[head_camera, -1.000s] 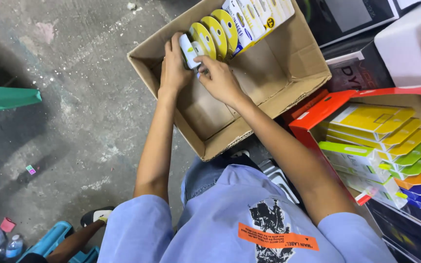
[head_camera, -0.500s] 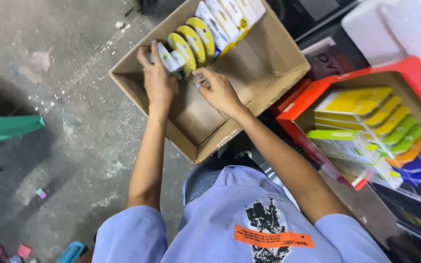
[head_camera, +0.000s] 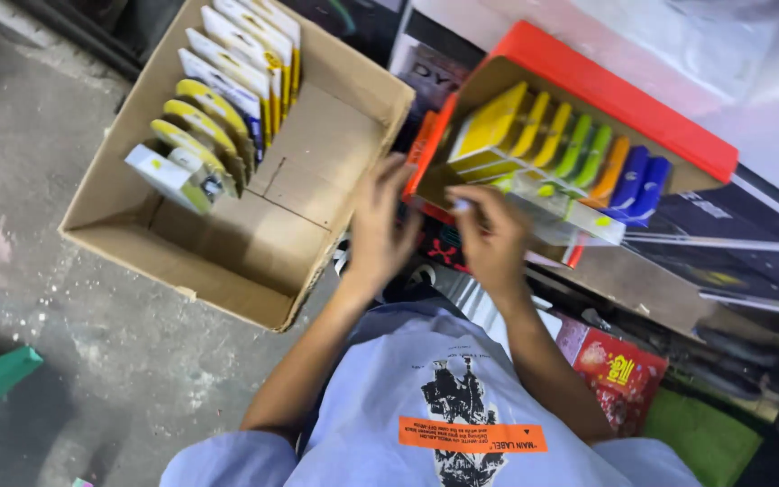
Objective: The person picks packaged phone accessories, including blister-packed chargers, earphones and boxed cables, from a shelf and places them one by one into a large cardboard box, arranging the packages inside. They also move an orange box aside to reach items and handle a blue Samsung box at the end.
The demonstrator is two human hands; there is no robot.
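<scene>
Both hands at the red-edged display box, centre to upper right of frame.

Left hand (head_camera: 380, 230) open, fingers spread, resting against the near left corner of the red-edged box (head_camera: 588, 86); holds nothing. Right hand (head_camera: 490, 236) blurred, fingers curled at the box's front edge by the row of packets (head_camera: 552, 144); cannot tell whether it grips one. Packets stand on edge in the box: yellow to the left, then green, orange, blue to the right. Brown cardboard carton (head_camera: 227, 261) in upper left of frame, just beside the left hand, apart from it; white and yellow packs (head_camera: 218, 113) lined along its left wall, the rest of its bottom bare. Grey concrete floor (head_camera: 29, 271) at left. Red printed packet (head_camera: 610, 374) lower right.
</scene>
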